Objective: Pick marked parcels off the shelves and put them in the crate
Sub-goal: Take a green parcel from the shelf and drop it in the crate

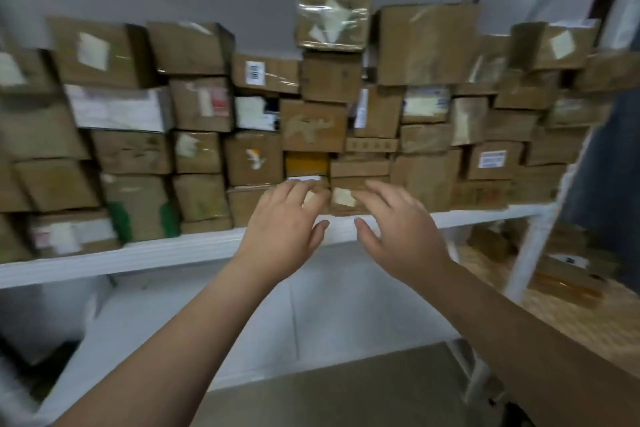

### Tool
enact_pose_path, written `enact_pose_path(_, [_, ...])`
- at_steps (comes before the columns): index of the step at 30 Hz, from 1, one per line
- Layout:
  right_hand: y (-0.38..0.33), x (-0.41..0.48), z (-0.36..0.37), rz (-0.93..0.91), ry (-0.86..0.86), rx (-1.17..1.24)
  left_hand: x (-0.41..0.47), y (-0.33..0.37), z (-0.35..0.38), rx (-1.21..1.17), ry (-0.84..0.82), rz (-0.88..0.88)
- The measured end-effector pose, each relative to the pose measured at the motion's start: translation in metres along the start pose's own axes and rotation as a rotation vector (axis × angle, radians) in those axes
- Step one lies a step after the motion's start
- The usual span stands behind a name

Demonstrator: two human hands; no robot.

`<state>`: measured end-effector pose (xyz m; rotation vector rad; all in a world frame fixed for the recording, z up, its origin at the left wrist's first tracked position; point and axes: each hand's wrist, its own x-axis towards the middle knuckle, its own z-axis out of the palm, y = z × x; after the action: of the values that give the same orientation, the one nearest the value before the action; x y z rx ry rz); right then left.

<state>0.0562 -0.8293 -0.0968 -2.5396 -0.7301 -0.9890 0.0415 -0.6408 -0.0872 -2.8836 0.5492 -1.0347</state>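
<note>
White shelf [173, 251], one long board, carries a stacked wall of cardboard boxes [426, 45]. The target appears to be the small parcel [343, 198] with a pale label, bottom row, centre, wedged under others. Probably light, stiff card with slick taped faces; the boxes above may slide. Best gripped at both side edges. Left hand [287, 229] and right hand [398, 232] are spread and grasp nothing, fingertips at its front, contact unclear. Crate not seen.

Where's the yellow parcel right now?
In the head view, the yellow parcel sits near frame centre, directly under the brown box with a torn label and just above the left hand.
</note>
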Motion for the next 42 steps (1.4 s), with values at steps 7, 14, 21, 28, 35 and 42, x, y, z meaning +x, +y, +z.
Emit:
enact_pose_path(7, [-0.187, 0.057, 0.066, -0.137, -0.007, 0.164, -0.116, -0.164, -0.083, 0.231, -0.038, -0.143])
enact_pose_path(14, [-0.325, 0.108, 0.113, -0.215, -0.079, 0.316, -0.190, -0.287, -0.134, 0.403, -0.096, -0.283])
enact_pose_path(21, [-0.398, 0.150, 0.160, -0.330, -0.144, 0.346, -0.227, -0.365, -0.126, 0.386, -0.093, -0.443])
enact_pose_path(28, [-0.450, 0.193, 0.205, -0.394, -0.271, 0.318, -0.242, -0.450, -0.103, 0.417, -0.050, -0.580])
enact_pose_path(35, [-0.497, 0.232, 0.242, -0.333, -0.285, 0.242, -0.213, -0.543, -0.097, 0.348, -0.020, -0.717])
enact_pose_path(42, [-0.521, 0.240, 0.268, -0.251, -0.215, 0.093, -0.212, -0.571, -0.096, 0.101, 0.158, -0.674])
